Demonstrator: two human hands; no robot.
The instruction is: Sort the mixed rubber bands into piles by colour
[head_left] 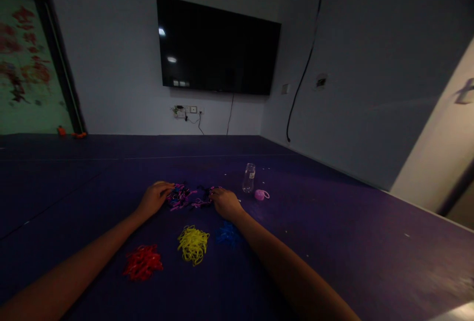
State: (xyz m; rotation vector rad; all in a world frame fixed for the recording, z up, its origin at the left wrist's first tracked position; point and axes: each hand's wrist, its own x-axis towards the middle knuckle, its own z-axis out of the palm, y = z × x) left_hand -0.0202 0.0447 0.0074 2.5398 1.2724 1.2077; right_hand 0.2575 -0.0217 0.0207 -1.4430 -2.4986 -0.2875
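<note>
A mixed heap of pink, black and blue rubber bands (187, 196) lies on the dark purple floor mat (333, 242). My left hand (153, 198) rests at the heap's left edge, fingers curled onto the bands. At the right edge my right hand (225, 202) touches the bands with bent fingers. Whether either hand has pinched a band is too dim to tell. Nearer to me lie three sorted piles: red bands (142, 262), yellow bands (193, 244) and blue bands (227, 233), the blue one partly under my right forearm.
A clear plastic bottle (249, 178) stands just right of my right hand, its pink cap (261, 194) lying beside it. A black wall screen (218, 49) hangs ahead, with sockets and a cable below. Walls meet the mat at the back and right.
</note>
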